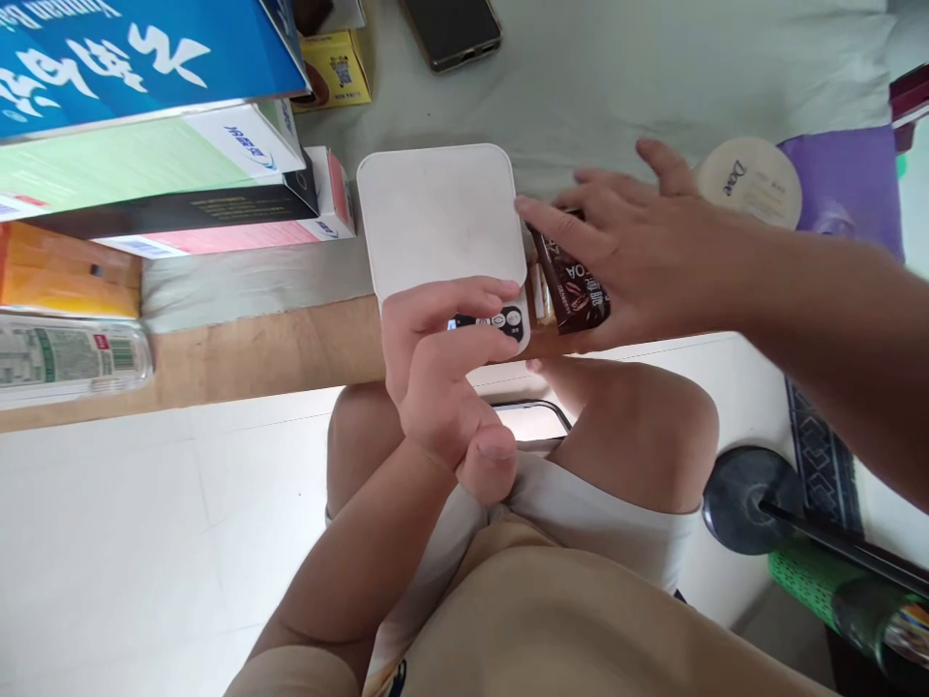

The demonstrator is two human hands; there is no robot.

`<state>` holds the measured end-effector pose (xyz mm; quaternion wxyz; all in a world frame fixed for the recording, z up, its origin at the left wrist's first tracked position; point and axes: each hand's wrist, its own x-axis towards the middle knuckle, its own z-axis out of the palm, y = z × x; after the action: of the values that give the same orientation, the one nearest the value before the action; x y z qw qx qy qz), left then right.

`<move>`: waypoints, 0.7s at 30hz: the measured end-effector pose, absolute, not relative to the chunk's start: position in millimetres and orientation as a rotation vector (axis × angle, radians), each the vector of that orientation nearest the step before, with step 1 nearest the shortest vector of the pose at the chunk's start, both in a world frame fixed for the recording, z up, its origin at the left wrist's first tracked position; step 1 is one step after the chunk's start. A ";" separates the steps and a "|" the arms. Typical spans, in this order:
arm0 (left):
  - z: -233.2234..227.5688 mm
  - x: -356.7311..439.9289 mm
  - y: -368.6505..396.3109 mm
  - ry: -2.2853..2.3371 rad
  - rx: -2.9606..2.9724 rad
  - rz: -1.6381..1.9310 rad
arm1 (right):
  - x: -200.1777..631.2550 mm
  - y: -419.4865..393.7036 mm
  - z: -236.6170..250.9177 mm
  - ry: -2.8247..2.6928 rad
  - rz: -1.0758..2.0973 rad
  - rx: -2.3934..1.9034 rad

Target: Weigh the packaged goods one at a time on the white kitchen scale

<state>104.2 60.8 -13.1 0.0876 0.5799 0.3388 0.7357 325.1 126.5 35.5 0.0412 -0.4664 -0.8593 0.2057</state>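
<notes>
A white kitchen scale point(442, 218) lies at the table's front edge, its plate bare and its dark button panel partly covered. Over that panel is my left hand point(450, 378), fingers apart and bent, with the fingertips close to the buttons; whether they touch is unclear. Right of the scale, a dark brown cocoa packet point(573, 286) lies tilted, partly under my right hand point(639, 252). The fingers of that hand are spread, with the index finger reaching to the scale's right edge. Something small in clear wrapping point(541, 290) shows between packet and scale.
Stacked boxes, a blue one point(145, 58) on top, stand at the left beside a clear plastic container point(73, 358). A phone point(454, 34) and a yellow box point(338, 73) lie farther back. At the right are a round Dove tub point(751, 184) and a purple pouch point(846, 184).
</notes>
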 end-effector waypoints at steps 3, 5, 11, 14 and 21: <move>-15.8 99.8 61.4 1.062 1.735 2.173 | 362.0 143.9 33.3 -2.712 0.507 -1.440; -17.6 98.6 63.3 1.001 1.736 2.229 | 378.7 154.4 30.6 -2.685 0.443 -1.519; -19.7 100.8 66.5 0.867 1.732 2.209 | 361.4 158.2 24.6 -2.365 0.579 -1.745; -20.3 100.5 67.2 0.935 1.744 2.198 | 341.7 154.0 33.3 -2.418 0.529 -1.906; -24.2 95.5 66.7 0.907 1.746 2.092 | 334.7 156.7 37.3 -2.525 0.535 -2.021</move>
<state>95.5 66.7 -24.2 0.1347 0.6024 0.3129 0.7219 334.7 156.7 37.3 -0.0682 -0.6151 -0.7684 0.1629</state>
